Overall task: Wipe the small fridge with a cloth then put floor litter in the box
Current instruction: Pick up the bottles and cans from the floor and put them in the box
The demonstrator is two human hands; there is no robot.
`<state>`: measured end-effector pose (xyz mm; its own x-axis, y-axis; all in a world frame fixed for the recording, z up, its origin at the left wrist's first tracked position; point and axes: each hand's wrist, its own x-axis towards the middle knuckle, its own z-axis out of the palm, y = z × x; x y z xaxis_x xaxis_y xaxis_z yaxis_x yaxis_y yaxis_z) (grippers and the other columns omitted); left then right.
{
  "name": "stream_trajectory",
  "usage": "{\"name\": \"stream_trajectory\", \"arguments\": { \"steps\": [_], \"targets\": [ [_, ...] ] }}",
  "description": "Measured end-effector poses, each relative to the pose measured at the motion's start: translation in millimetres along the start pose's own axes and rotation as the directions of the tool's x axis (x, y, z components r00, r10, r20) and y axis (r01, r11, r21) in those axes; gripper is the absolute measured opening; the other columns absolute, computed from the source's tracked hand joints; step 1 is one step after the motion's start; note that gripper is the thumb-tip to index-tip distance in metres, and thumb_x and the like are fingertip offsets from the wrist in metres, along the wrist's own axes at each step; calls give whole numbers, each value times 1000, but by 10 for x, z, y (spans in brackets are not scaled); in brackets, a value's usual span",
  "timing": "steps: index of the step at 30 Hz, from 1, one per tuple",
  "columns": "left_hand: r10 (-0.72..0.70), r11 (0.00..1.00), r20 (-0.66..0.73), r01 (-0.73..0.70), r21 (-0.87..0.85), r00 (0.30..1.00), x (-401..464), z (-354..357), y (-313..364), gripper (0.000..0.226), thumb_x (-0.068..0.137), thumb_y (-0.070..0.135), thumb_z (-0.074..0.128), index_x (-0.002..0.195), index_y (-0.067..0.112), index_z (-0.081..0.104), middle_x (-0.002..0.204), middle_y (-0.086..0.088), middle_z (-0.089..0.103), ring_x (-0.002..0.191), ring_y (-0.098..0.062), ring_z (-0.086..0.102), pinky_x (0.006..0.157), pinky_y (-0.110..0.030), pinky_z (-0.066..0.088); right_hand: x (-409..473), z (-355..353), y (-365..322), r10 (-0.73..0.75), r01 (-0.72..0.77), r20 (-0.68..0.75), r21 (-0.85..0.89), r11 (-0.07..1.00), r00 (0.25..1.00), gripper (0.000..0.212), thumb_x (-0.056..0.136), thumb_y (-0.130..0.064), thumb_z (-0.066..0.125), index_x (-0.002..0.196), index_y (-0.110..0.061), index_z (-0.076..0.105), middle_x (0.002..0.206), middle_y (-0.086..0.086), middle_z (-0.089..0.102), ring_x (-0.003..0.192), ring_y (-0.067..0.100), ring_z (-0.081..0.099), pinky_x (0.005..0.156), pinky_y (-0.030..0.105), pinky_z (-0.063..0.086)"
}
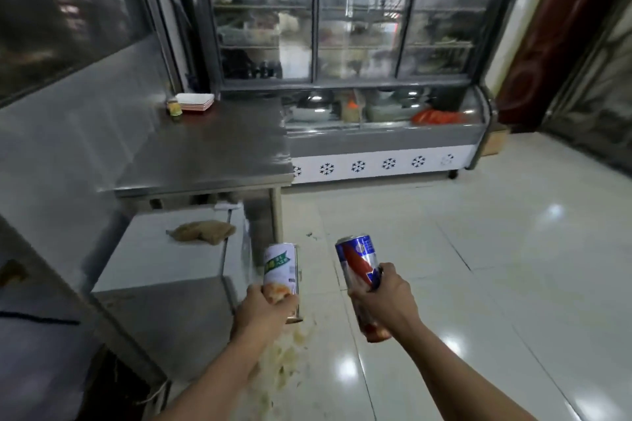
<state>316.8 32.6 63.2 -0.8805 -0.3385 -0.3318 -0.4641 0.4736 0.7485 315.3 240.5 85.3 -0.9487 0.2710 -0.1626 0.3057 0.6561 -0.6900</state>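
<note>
The small white fridge (164,270) stands low at the left, under the steel counter's edge. A crumpled tan cloth (201,231) lies on its top, untouched. My left hand (265,309) is shut around the lower part of a white and green can (280,267), held upright beside the fridge's right side. My right hand (386,301) grips a blue and red can (359,267), tilted slightly left, over the floor tiles. A cardboard box (494,142) sits on the floor at the far right, beside the display freezer.
A steel counter (205,150) holds a stack of white trays (195,101) and a small jar. Behind it stands a glass-door display cooler with a freezer base (383,143). Pale scraps (284,362) and small dark bits (313,236) lie on the glossy tile floor.
</note>
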Motion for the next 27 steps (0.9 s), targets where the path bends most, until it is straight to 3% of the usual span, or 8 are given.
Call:
{"name": "stream_trajectory", "arguments": {
  "steps": [5,10,15,21,24,27],
  "targets": [
    [125,990,79,-130,63,989,-213,861,726,56,65,48,70,107,16,54,97,-4,59,74,-20,53,60,-26,39,268,-874,685,81,-75,-78,77,994,994,59,72,-48,71,114,-18,43,106,2,61,89,18,62,74,31,54],
    [154,981,183,-172,89,971,-518,1834,1412,54,66,48,70,105,17,50,91,0,58,74,-15,55,54,-24,37,525,-1762,1436,168,-154,-131,115,981,977,57,70,-42,73,112,-18,43,103,0,60,84,16,60,67,27,49],
    [230,961,263,-261,89,937,-797,2759,2142,53,68,47,67,106,16,47,93,-2,59,77,-18,57,57,-25,40,729,-2640,2112,239,-212,-218,143,967,946,53,70,-39,72,110,-17,44,97,-1,57,79,16,56,65,27,44],
    [294,926,372,-359,117,880,-1030,3774,2879,55,68,47,69,106,16,45,91,-1,59,75,-19,60,61,-27,50,953,-3479,2880,340,-287,-303,205,936,890,58,72,-39,72,116,-16,43,107,2,60,87,18,60,73,32,53],
    [330,899,412,-416,138,850,-1057,4259,3236,54,69,45,69,107,15,45,86,2,54,66,-9,52,50,-22,37,1127,-3834,3238,389,-328,-333,227,917,859,59,73,-40,71,118,-15,43,109,3,59,89,20,61,77,35,54],
    [347,883,461,-450,132,817,-1038,4801,3597,53,69,44,69,106,16,44,85,3,54,66,-7,51,49,-22,35,1398,-4196,3559,426,-354,-361,249,901,830,61,73,-40,72,119,-15,42,108,2,59,86,18,59,72,30,51]
  ]
}}
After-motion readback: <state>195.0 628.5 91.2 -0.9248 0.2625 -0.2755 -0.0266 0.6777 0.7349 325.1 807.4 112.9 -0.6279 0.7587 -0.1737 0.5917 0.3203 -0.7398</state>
